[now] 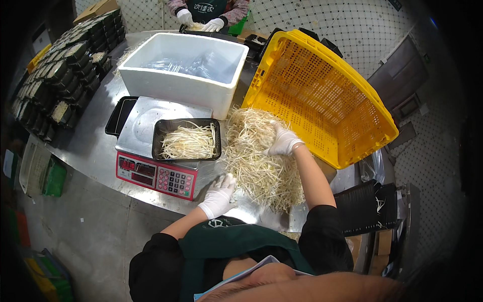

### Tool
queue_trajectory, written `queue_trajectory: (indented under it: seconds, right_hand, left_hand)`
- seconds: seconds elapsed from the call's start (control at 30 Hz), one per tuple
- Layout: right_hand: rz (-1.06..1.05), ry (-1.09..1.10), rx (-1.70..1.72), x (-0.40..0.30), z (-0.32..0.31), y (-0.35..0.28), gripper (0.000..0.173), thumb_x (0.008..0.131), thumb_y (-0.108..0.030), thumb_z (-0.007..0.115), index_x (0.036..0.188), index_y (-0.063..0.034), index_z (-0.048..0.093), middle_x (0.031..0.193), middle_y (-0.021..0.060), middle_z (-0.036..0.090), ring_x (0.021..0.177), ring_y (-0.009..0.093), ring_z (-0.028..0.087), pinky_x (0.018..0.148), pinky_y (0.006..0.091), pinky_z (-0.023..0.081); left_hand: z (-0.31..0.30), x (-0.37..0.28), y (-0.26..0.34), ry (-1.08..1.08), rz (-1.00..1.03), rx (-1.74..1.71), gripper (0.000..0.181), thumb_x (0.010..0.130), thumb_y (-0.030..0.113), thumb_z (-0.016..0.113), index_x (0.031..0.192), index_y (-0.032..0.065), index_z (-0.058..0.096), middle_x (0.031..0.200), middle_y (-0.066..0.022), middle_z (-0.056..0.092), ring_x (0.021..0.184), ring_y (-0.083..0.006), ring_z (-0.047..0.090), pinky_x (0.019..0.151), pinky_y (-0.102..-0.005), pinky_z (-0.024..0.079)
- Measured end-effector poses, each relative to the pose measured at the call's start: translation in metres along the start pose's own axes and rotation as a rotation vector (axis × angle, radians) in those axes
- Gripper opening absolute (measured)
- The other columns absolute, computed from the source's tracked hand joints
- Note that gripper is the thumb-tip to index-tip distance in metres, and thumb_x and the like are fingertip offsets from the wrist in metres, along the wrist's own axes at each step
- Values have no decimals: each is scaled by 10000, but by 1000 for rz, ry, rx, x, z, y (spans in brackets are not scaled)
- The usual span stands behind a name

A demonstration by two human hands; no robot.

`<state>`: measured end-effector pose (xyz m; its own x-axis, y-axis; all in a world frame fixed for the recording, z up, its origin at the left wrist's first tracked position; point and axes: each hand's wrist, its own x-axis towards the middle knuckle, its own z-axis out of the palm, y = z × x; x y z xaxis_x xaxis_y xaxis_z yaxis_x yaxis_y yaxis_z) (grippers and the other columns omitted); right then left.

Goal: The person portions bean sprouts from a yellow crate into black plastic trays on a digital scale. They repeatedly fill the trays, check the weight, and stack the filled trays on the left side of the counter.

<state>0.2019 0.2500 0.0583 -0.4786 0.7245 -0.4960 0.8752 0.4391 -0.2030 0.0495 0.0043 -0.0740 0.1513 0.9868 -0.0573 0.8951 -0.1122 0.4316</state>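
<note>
A large heap of bean sprouts lies on the steel table. My right hand, in a white glove, reaches into the upper part of the heap; some sprouts are at its fingers, but a firm grasp cannot be made out. My left hand, gloved too, rests at the heap's lower left edge, beside the scale, and I cannot tell if it holds anything. On the steel pan of the red electronic scale sits a black plastic tray with sprouts in it, near the pan's front right corner.
Behind the scale stands a white foam box with clear plastic inside. A yellow perforated crate leans open behind the heap. Filled trays are stacked at left, black trays at right. Across the table a co-worker's gloved hands handle a tray.
</note>
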Motion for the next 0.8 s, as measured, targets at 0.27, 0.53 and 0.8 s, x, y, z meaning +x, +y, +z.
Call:
queue_trajectory:
  seconds: [0.27,0.53,0.8]
  right_hand:
    - [-15,241,-200,11,29,13,1264,541,-543,829,1489,-18,179,1251,232,578,1155,295,578,954,350,461]
    - [-427,429,1400,-14,56,103,805,707,32,746,1392,-30,327,1361,91,486,1201,200,522,986,341,460]
    - [-449,358,1435,-43,19,64,735,728,-95,732,1374,-36,385,1294,142,540,1167,229,539,940,353,466]
  left_hand:
    - [0,-2,8,-172,-236,-346,341,883,397,578,987,93,692,881,-207,671,825,-378,646,761,-446,503]
    - [15,-9,-3,-506,-339,-846,322,897,328,607,1013,37,678,825,-107,701,750,-204,674,733,-330,516]
    - [42,-5,2,-112,-442,-1014,286,905,290,605,980,20,659,815,-54,684,724,-118,638,710,-277,500]
